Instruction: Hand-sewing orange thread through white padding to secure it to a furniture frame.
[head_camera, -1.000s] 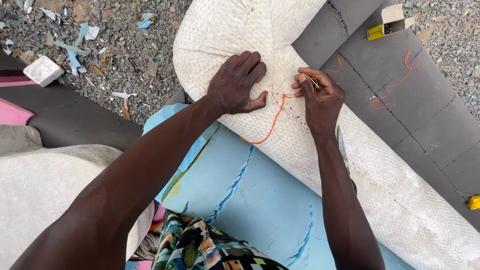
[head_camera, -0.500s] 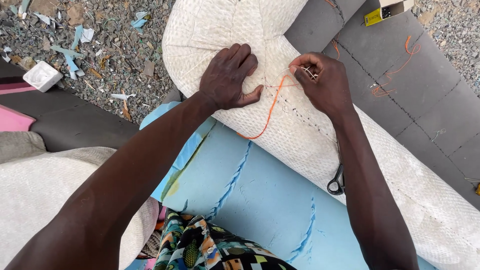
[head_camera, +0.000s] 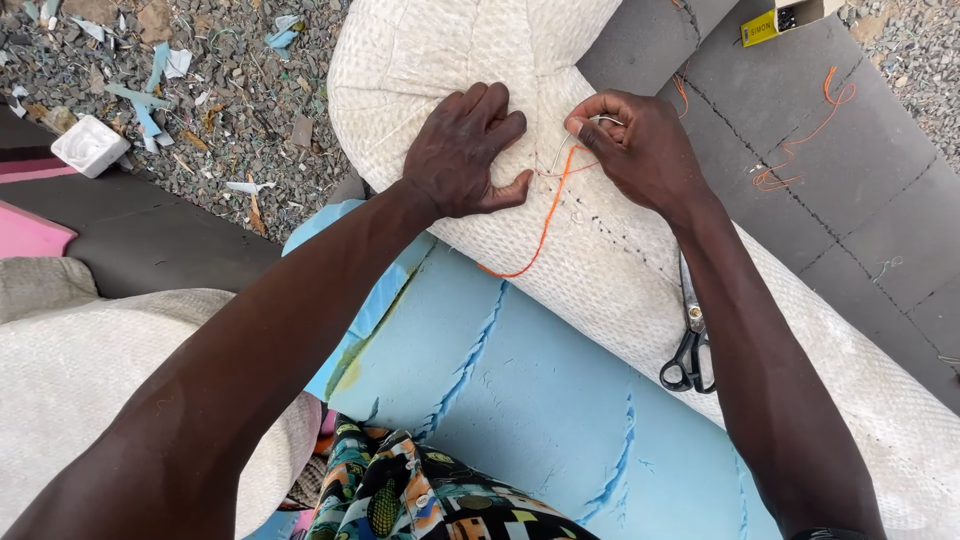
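Cushion (head_camera: 600, 250), long and rounded, covered in white woven fabric, lying across light blue foam (head_camera: 520, 400) and grey foam panels (head_camera: 800, 200). Left hand (head_camera: 465, 150): palm down, fingers spread and pressed flat on the cushion cover, gripping nothing. Right hand (head_camera: 640, 150): fingers pinched closed on a thin curved needle (head_camera: 560, 155), its tip at the fabric just beside the left thumb. Orange thread (head_camera: 540, 225): runs from the needle down over the cover in a loose curve toward the cushion's lower edge. Scissors (head_camera: 690, 345): black handles, closed blades, resting on the cushion under the right forearm. Loose orange thread (head_camera: 800, 150) strewn on the grey panels. Small yellow box (head_camera: 775, 20) at the top edge. White tray (head_camera: 90, 145) on gravel (head_camera: 230, 110) littered with scraps, upper left. Patterned cloth (head_camera: 430, 500) at the bottom edge.
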